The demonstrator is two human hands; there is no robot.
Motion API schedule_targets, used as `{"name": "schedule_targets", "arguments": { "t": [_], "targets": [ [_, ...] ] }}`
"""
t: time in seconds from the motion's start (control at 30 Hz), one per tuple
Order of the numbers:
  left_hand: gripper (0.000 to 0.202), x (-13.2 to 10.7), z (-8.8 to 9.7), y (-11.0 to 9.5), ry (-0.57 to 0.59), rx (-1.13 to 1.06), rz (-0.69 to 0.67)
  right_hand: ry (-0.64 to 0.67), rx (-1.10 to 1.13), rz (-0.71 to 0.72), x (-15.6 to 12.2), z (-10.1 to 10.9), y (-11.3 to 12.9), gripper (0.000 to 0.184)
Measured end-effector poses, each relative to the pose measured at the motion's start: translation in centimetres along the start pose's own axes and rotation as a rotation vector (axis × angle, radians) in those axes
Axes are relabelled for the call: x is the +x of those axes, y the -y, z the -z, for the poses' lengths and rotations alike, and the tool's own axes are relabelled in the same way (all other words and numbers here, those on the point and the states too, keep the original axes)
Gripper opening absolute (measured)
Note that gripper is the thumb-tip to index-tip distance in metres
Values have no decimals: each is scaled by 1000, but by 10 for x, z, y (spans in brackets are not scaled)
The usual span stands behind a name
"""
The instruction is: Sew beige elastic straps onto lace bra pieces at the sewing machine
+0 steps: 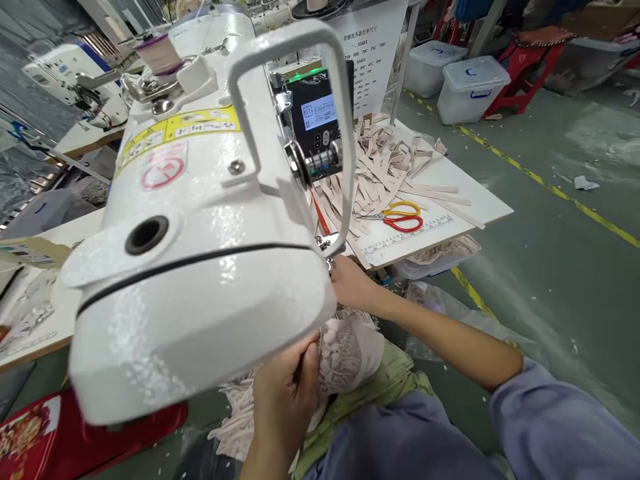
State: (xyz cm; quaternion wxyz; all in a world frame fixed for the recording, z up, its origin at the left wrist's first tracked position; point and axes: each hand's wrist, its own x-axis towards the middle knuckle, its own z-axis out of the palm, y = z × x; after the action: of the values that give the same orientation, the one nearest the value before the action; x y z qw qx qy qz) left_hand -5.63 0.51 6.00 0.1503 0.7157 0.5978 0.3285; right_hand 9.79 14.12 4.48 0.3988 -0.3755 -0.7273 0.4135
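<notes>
A white sewing machine [200, 220] fills the near view, seen from its head end. My left hand [286, 390] is below the machine head, fingers closed on pale pink lace fabric [345, 353] bunched in my lap. My right hand [350, 283] reaches under the machine head at the needle area; its fingers are hidden behind the machine. More pink fabric [235, 427] hangs below my left hand.
Pale fabric strips [380, 173] and red-and-yellow scissors [400, 218] lie on the white table [480, 200] beyond the machine. A control panel [320, 120] sits behind. Lidded plastic bins [470, 87] and a red stool [530, 60] stand on the green floor. A red tray [40, 433] lies lower left.
</notes>
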Motion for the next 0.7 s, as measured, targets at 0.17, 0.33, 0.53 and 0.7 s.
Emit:
{"name": "schedule_targets", "arguments": {
  "t": [0.17,0.33,0.53,0.7],
  "targets": [
    [26,-5,-3,2,-2,-5,9,23,-12,-23,0,0,0,14],
    [25,-4,-4,-1,11,-26,-12,55,-46,-24,0,5,4,15],
    [26,-4,-6,-2,27,-23,-22,55,-55,-26,0,6,4,22],
    [25,-12,-10,4,35,-29,-7,38,-42,-1,-2,8,5,23]
  ]
}}
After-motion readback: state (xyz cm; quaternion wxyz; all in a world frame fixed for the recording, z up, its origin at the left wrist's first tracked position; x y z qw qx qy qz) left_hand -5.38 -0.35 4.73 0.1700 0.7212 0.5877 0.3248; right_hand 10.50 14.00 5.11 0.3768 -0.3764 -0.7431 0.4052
